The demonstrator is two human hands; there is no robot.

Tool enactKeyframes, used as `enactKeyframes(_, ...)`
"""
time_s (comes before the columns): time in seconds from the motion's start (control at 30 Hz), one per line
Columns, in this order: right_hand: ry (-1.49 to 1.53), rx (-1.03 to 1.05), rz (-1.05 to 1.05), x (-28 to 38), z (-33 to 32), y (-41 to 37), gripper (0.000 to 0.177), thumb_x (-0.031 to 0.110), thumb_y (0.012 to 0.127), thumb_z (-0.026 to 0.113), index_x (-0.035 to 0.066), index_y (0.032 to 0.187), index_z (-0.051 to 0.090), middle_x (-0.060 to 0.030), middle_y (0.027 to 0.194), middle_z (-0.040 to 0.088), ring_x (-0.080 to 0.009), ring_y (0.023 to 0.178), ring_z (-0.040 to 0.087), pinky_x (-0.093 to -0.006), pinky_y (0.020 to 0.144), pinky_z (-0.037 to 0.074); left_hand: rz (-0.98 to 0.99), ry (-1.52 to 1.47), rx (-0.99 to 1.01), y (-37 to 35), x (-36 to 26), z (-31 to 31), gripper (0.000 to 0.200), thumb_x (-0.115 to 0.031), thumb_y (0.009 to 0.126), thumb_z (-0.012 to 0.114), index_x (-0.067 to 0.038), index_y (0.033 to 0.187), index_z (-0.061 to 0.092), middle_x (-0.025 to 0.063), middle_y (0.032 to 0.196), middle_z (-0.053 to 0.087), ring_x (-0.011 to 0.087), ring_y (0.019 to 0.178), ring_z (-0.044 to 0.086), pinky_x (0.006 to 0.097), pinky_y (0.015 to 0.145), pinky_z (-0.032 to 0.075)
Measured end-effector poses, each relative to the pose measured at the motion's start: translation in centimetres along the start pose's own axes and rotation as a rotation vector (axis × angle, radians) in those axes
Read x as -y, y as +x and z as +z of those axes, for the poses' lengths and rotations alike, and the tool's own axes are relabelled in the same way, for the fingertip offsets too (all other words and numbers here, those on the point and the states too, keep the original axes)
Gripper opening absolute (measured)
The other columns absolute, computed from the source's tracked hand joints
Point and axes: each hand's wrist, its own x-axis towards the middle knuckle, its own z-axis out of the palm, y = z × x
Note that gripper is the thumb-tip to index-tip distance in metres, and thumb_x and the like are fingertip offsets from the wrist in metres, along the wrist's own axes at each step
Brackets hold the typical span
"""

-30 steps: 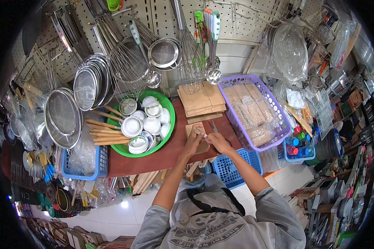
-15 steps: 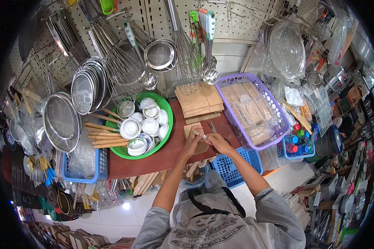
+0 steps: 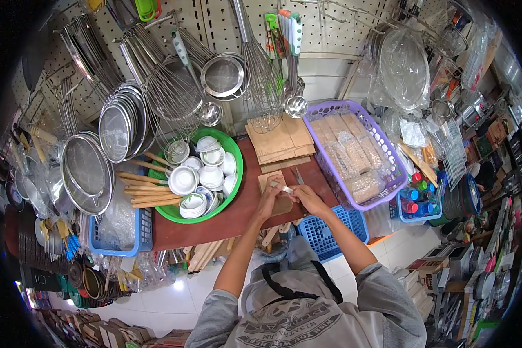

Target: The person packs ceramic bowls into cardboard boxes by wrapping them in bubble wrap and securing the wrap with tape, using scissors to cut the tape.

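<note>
My left hand (image 3: 267, 201) is closed around the left end of a small whitish strip-like piece (image 3: 282, 188), too small to name exactly. My right hand (image 3: 310, 200) pinches near the right end of that piece, its fingertips close to those of my left hand. Below both hands lies a brown cardboard piece (image 3: 283, 205) on the red-brown table top (image 3: 252, 168). Just beyond the fingers, a metal pointed tool like scissors (image 3: 297, 175) rests on the table, its lower part hidden by my right hand.
A green basin (image 3: 236, 174) of small white bowls stands left. Flat brown cardboard (image 3: 278, 139) is stacked behind. To the right sit a purple basket (image 3: 359, 204) with wrapped packs and a lower blue basket (image 3: 329, 246). Whisks (image 3: 261, 87) and strainers (image 3: 87, 174) hang close above.
My fingers have shifted slightly around the whitish piece, and more of it shows between the hands. The whole view has moved a little; other things stay in place.
</note>
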Motion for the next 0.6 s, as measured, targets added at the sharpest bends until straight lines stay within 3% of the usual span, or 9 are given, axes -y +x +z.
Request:
enactKeyframes(0.23,0.077,0.077,-0.064,1.1,0.7,0.0,0.025,0.016,0.097,0.04,0.002,0.085,0.056,0.0024,0.076,0.049,-0.008,0.07,0.042,-0.0242,0.066,0.036,-0.058,-0.407,0.163,0.0,-1.0,-1.2,0.05,-0.049,0.103,0.041,-0.013,0.138,0.044,0.0026,0.09,0.056,0.0157,0.084,0.053,0.0298,0.084,0.042)
enactKeyframes(0.33,0.019,0.05,-0.03,0.4,0.4,0.6,0.025,0.016,0.097,0.04,0.002,0.088,0.059,0.0021,0.077,0.049,-0.0081,0.072,0.042,-0.0245,0.067,0.036,-0.139,-0.284,-0.048,0.1,0.3,-0.5,0.05,-0.049,0.103,0.039,-0.013,0.136,0.046,0.0016,0.09,0.055,0.0154,0.082,0.052,0.029,0.085,0.041)
enactKeyframes(0.43,-0.028,0.083,-0.037,0.7,0.0,0.9,0.025,0.016,0.096,0.04,0.002,0.089,0.059,0.0018,0.078,0.049,-0.0084,0.072,0.043,-0.0249,0.068,0.037,-0.093,-0.176,-0.025,0.3,0.6,-0.7,0.05,-0.049,0.103,0.037,-0.012,0.136,0.047,0.0014,0.091,0.056,0.0158,0.084,0.052,0.0297,0.086,0.041)
enactKeyframes(0.53,0.017,0.115,-0.047,0.3,0.0,1.1,0.023,0.017,0.095,0.04,0.003,0.084,0.055,0.002,0.076,0.048,-0.0089,0.071,0.043,-0.0256,0.068,0.036,-0.162,-0.337,-0.015,0.2,0.3,-1.0,0.049,-0.047,0.103,0.037,-0.011,0.136,0.046,0.0025,0.094,0.057,0.0163,0.087,0.052,0.0313,0.087,0.041)
enactKeyframes(0.6,0.047,0.124,-0.061,0.2,0.3,1.0,0.023,0.017,0.095,0.04,0.004,0.081,0.053,0.0022,0.074,0.047,-0.0093,0.07,0.043,-0.0261,0.067,0.036,-0.135,-0.405,0.083,0.2,0.0,-1.8,0.062,-0.057,0.101,0.038,-0.009,0.139,0.045,0.0064,0.092,0.058,0.0192,0.083,0.056,0.0319,0.085,0.044)
